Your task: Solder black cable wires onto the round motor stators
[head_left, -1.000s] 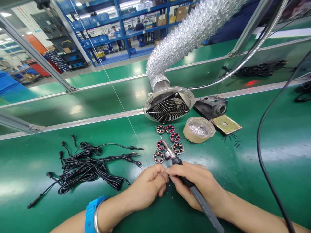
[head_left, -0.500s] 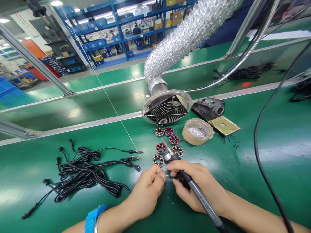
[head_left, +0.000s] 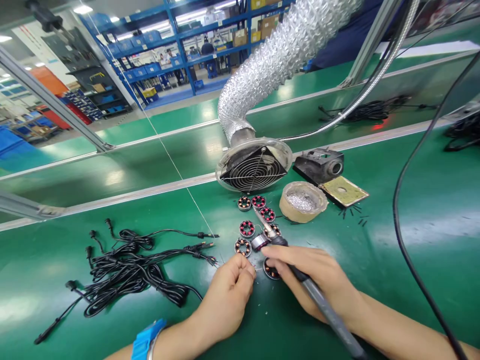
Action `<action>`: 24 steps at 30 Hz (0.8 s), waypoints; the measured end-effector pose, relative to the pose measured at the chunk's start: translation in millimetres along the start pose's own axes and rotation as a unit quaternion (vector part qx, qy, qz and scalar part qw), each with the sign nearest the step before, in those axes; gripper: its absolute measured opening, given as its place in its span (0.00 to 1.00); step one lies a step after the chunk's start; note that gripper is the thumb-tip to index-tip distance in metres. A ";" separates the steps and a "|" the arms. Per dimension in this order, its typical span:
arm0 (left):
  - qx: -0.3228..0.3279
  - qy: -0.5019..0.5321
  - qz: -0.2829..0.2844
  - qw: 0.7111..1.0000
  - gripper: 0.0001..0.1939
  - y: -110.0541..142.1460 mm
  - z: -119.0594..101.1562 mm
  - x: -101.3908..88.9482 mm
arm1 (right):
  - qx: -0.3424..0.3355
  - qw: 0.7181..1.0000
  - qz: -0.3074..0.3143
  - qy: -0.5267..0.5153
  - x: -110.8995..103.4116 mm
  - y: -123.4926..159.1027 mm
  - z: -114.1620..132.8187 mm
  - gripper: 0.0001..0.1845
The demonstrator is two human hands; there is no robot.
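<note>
My left hand [head_left: 227, 295] is closed in a pinch on a thin solder wire [head_left: 195, 202], which slants down from the upper left; a short end pokes out past the fingertips. My right hand [head_left: 322, 280] grips a soldering iron [head_left: 325, 306], its metal tip pointing up and left over several small round motor stators [head_left: 246, 229] with red or copper coils. One stator [head_left: 269, 270] lies at my right fingers, which partly cover it. A silver-sided motor part [head_left: 259, 242] sits tilted between the hands, near the iron.
Black cables [head_left: 142, 272] lie bundled at the left. Behind the stators stand a fume fan [head_left: 254, 172] with a foil duct [head_left: 262, 70], a round tub [head_left: 303, 215] of silvery bits, and an iron holder [head_left: 322, 164] with a yellow sponge [head_left: 345, 191]. A black cord [head_left: 398, 210] hangs at right.
My right hand has shifted slightly right with the soldering iron, uncovering more of the stator beneath its fingers. My left hand stays nearly in place, still pinching the wire.
</note>
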State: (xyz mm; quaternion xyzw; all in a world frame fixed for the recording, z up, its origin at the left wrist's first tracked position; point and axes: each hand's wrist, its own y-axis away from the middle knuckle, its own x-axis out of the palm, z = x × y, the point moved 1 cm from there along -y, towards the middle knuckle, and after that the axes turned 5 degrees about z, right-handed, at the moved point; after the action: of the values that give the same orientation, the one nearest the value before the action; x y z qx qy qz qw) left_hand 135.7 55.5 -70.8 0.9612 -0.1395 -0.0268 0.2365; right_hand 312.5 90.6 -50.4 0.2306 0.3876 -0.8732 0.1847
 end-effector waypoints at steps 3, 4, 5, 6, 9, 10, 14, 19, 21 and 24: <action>-0.005 -0.010 -0.003 1.000 0.21 0.0 -1.1 1.0 | 0.007 1.000 0.006 0.006 -19.5 5.0 2.4 0.20; -0.006 -0.011 -0.004 1.000 0.21 -0.2 -1.3 1.2 | 0.009 1.000 0.009 0.002 -25.0 7.2 3.1 0.19; -0.006 -0.012 -0.004 1.000 0.21 -0.4 -1.5 1.3 | 0.009 1.000 0.013 -0.006 -29.3 9.3 3.8 0.18; -0.007 -0.012 -0.005 1.000 0.21 -0.6 -1.6 1.2 | 0.008 1.000 0.017 -0.015 -32.5 11.0 4.5 0.17; -0.006 -0.014 -0.006 1.000 0.19 -0.8 -1.8 0.9 | 0.011 0.998 0.042 -0.046 -34.8 12.5 6.5 0.13; -0.007 -0.015 -0.006 1.000 0.18 -0.6 -1.8 0.7 | 0.010 0.997 0.048 -0.055 -34.1 11.9 7.2 0.12; -0.008 -0.029 -0.006 1.000 0.16 0.7 -1.4 -0.2 | 0.014 0.996 0.051 -0.075 -30.5 9.2 8.4 0.12; -0.002 -0.053 -0.005 0.999 0.14 1.4 0.8 -1.5 | 0.018 0.995 0.041 -0.084 -27.2 10.1 7.8 0.12; 0.004 -0.061 -0.005 0.998 0.14 0.9 1.6 -1.9 | 0.010 0.996 0.035 -0.086 -26.4 9.6 8.2 0.13; 0.010 -0.069 -0.004 0.998 0.13 0.1 2.5 -2.2 | 0.007 0.995 0.045 -0.086 -27.0 7.6 9.8 0.14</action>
State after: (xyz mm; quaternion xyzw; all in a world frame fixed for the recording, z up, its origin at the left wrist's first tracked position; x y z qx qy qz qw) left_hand 133.3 54.9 -73.0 0.9597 -0.1523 -0.0928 0.2170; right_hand 336.1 82.2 -34.3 0.1734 0.3536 -0.8832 0.2546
